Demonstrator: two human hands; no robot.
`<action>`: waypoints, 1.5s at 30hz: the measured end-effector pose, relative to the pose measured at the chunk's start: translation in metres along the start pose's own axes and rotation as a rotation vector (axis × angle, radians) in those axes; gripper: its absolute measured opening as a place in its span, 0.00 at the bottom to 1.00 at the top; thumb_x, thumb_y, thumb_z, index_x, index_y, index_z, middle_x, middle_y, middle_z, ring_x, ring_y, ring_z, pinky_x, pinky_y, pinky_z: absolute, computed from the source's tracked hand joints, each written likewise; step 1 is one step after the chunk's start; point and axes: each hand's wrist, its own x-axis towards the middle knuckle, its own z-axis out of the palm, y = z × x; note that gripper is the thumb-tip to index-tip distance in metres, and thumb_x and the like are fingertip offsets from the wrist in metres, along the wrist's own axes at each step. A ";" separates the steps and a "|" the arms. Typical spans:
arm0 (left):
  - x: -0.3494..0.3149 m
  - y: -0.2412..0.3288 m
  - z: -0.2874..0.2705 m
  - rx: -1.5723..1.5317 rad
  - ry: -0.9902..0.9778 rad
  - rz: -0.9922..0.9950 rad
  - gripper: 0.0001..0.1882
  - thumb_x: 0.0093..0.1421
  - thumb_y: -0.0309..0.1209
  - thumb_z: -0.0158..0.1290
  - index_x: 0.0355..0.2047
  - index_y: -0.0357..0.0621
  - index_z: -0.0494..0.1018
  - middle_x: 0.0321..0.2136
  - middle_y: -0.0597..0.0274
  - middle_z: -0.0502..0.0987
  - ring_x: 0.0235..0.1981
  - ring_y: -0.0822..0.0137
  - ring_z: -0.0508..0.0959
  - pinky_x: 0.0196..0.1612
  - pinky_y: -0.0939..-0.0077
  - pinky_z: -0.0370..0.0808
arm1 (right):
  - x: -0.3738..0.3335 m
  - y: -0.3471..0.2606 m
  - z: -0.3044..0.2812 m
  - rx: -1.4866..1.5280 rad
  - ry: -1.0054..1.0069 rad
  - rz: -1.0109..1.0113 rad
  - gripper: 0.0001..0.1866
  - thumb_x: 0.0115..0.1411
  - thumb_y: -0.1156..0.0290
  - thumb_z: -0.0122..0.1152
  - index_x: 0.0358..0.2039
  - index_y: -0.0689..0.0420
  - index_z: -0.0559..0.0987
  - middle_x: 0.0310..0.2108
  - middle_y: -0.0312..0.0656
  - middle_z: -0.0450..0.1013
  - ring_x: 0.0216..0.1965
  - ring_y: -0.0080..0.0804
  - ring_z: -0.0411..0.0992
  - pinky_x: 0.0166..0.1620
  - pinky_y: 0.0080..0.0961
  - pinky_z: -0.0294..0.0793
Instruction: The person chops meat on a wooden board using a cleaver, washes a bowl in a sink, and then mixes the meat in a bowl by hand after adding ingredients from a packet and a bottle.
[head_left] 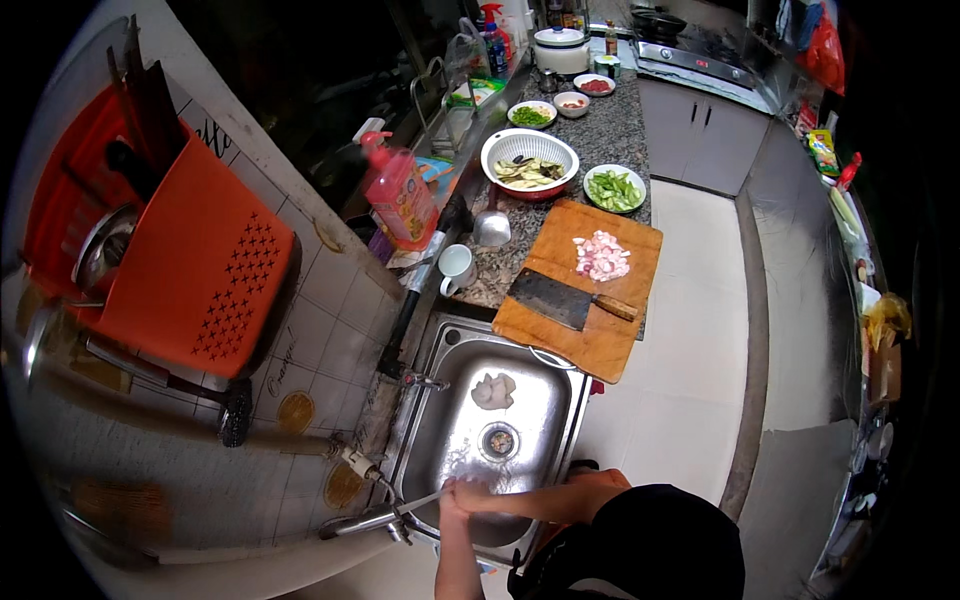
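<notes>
Over the near end of the metal sink, my left hand and my right hand press together under running water. The faucet sends its stream onto them from the left. Motion and overlap blur the fingers, and I cannot make out anything held between them. A crumpled pale grey cloth lies in the basin beyond the drain, which has small scraps in it. Past the sink, a cleaver rests flat on a wooden cutting board beside chopped pinkish-white pieces.
Beyond the board stand a plate of sliced green peppers and a white colander of cut eggplant. A spatula, a mug and a pink pump bottle line the left side. An orange utensil holder hangs on the wall.
</notes>
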 end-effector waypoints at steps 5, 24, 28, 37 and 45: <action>-0.030 -0.008 0.037 0.084 0.138 0.123 0.14 0.53 0.39 0.40 0.20 0.44 0.67 0.22 0.57 0.71 0.27 0.58 0.72 0.35 0.60 0.71 | 0.004 0.008 -0.008 0.014 0.002 0.018 0.11 0.52 0.65 0.46 0.34 0.54 0.72 0.34 0.43 0.68 0.37 0.35 0.67 0.36 0.30 0.67; 0.002 -0.017 -0.029 -0.131 -0.256 0.164 0.17 0.53 0.42 0.38 0.33 0.46 0.70 0.30 0.60 0.73 0.33 0.62 0.72 0.36 0.66 0.70 | -0.016 -0.001 0.006 0.049 -0.067 -0.082 0.11 0.52 0.63 0.46 0.33 0.53 0.72 0.33 0.43 0.68 0.36 0.36 0.66 0.37 0.32 0.66; 0.014 -0.019 -0.034 -0.216 -0.597 0.147 0.18 0.55 0.42 0.35 0.37 0.46 0.68 0.32 0.63 0.72 0.34 0.63 0.71 0.38 0.65 0.69 | 0.000 0.003 -0.007 0.028 -0.054 -0.042 0.11 0.52 0.63 0.46 0.33 0.52 0.72 0.33 0.42 0.68 0.36 0.36 0.66 0.37 0.32 0.66; 0.014 0.001 -0.072 0.008 -0.168 0.148 0.22 0.59 0.45 0.27 0.32 0.41 0.66 0.30 0.58 0.70 0.33 0.59 0.70 0.37 0.62 0.69 | -0.010 -0.005 0.000 0.005 -0.091 -0.077 0.11 0.52 0.62 0.46 0.32 0.52 0.71 0.33 0.42 0.68 0.36 0.37 0.66 0.37 0.33 0.66; -0.021 -0.029 0.035 0.225 0.198 0.641 0.10 0.56 0.33 0.38 0.33 0.44 0.66 0.29 0.60 0.70 0.31 0.65 0.71 0.35 0.66 0.70 | 0.005 -0.008 -0.007 -0.015 -0.069 -0.040 0.11 0.52 0.61 0.45 0.32 0.51 0.71 0.32 0.42 0.68 0.36 0.37 0.66 0.37 0.33 0.65</action>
